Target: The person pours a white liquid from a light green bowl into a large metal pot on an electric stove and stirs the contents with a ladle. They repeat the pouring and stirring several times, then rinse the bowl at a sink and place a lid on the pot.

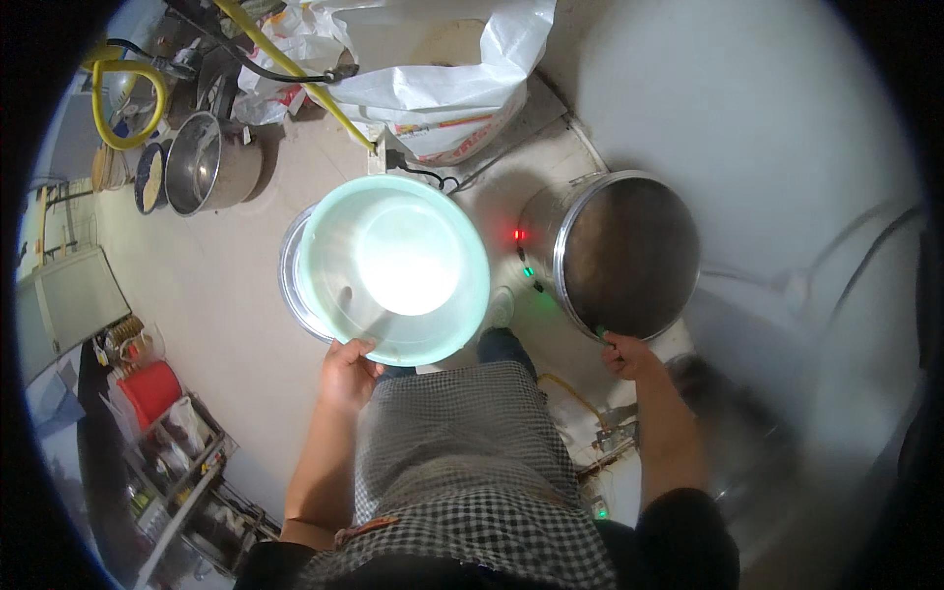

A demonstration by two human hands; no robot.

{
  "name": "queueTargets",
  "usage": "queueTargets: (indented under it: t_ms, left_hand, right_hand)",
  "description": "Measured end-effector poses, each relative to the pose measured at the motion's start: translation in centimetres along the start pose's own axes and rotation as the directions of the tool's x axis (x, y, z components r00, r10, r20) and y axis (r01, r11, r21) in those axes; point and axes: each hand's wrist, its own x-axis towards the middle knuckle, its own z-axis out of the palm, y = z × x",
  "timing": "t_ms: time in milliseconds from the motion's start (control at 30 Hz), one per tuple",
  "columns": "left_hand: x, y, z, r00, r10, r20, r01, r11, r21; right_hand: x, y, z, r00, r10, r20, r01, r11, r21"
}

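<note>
My left hand grips the near-left rim of a pale green plastic basin, thumb on top. Bright glare covers the middle of the basin's inside, and a small dark spot shows on its wall. Under its left side a shiny metal rim sticks out. To the right stands a large stainless steel drum with a wide round mouth and a dull brown inside that is hard to make out. My right hand is closed at the drum's near rim around a small green thing, perhaps a handle; most of it is hidden.
Red and green indicator lights glow on the drum's side. Behind the basin are a power socket block on a yellow cable and a large white woven sack. A steel pot stands back left; a cluttered shelf is at left.
</note>
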Motion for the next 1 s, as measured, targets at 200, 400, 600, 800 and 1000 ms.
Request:
queueTargets:
  t_ms: [200, 400, 600, 800, 1000]
  left_hand:
    - [1.0, 3.8, -4.0, 0.995, -0.065, 0.072, 0.061, 0.996, 0.061]
    - [-0.3, 8.7, -8.5, 0.985, -0.071, 0.157, 0.046, 0.986, 0.162]
    - [-2.5, 12.2, -11.2, 0.989, -0.047, 0.138, 0.016, 0.976, 0.218]
    - [-5.4, 13.6, -11.4, 0.986, -0.019, 0.164, -0.022, 0.969, 0.248]
    - [-8.8, 13.5, -9.5, 0.981, 0.058, 0.183, -0.106, 0.959, 0.264]
  right_hand:
    - [-2.1, 8.7, 3.2, 0.877, -0.219, 0.427, -0.097, 0.791, 0.604]
    - [0.2, 15.7, 12.8, 0.741, -0.603, -0.296, 0.592, 0.794, -0.137]
    - [0.4, 22.3, 13.9, 0.316, -0.775, -0.547, -0.205, 0.507, -0.837]
    - [-2.2, 24.2, 11.1, 0.265, -0.881, -0.391, -0.48, 0.231, -0.846]
    - [-2.7, 17.9, 9.1, 0.782, -0.623, -0.012, -0.338, -0.408, -0.848]
